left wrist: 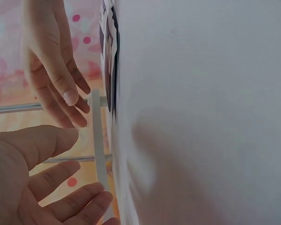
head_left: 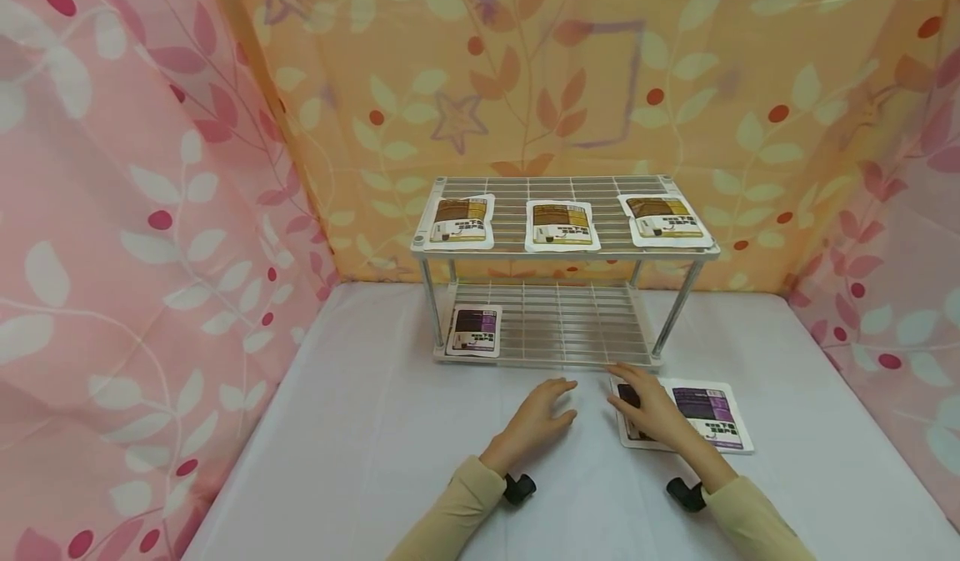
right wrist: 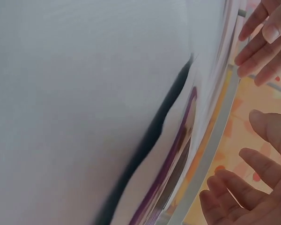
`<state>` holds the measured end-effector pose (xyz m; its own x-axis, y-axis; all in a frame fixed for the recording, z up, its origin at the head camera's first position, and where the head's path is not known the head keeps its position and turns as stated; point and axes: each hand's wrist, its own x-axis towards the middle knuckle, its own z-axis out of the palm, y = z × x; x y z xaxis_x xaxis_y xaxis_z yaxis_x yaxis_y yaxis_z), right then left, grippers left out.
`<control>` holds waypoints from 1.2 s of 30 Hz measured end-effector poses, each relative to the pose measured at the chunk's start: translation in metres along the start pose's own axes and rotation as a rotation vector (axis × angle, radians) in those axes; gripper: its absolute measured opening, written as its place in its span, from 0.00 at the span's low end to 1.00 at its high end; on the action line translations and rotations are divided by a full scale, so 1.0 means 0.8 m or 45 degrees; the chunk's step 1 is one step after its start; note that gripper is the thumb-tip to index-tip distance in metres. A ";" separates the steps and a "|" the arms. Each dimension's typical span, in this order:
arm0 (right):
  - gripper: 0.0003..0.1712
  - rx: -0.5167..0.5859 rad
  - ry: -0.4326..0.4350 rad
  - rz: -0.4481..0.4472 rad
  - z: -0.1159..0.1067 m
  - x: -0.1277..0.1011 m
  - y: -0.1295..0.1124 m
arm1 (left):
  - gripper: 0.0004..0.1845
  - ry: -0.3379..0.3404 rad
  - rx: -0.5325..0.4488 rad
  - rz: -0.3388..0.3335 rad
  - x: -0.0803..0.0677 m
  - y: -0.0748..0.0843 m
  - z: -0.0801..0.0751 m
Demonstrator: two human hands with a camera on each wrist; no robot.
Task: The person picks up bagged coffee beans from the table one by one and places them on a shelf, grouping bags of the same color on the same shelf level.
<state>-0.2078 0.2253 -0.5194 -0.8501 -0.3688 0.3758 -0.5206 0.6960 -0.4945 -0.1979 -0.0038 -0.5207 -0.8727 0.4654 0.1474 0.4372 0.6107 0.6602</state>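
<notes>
In the head view my left hand (head_left: 534, 418) hovers before the rack, fingers loosely extended and nothing in its grasp. To its right, my right hand (head_left: 651, 407) is held over a flat white packet (head_left: 632, 438) with a dark label, partly covering it. Beside that lies a packet with a purple label (head_left: 708, 415). From the right wrist, the fingers (right wrist: 227, 187) look spread and relaxed, above the edge of a packet (right wrist: 171, 161) on the cloth. The left wrist view shows both hands apart, the left thumb and fingers (left wrist: 61, 140) bent slightly with air between them.
A white two-tier wire rack (head_left: 562, 368) stands at the back. Its top carries three packets with brown and yellow labels, one in the middle (head_left: 561, 226). A purple-labelled packet (head_left: 475, 330) lies at the lower shelf's left end. White cloth (head_left: 360, 428) covers the table; patterned curtains surround it.
</notes>
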 end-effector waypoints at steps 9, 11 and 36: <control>0.29 -0.007 -0.011 0.055 -0.011 -0.018 0.016 | 0.24 -0.035 0.007 0.050 0.011 0.011 0.013; 0.29 -0.020 -0.002 0.034 -0.013 -0.022 0.020 | 0.24 -0.047 0.012 0.062 0.013 0.013 0.016; 0.28 -0.113 0.038 0.162 -0.041 -0.050 0.032 | 0.25 -0.071 0.097 0.101 0.026 0.031 0.055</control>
<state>-0.1843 0.2782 -0.5213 -0.9052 -0.2567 0.3386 -0.3988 0.7882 -0.4688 -0.1960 0.0491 -0.5334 -0.8220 0.5481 0.1545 0.5218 0.6165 0.5896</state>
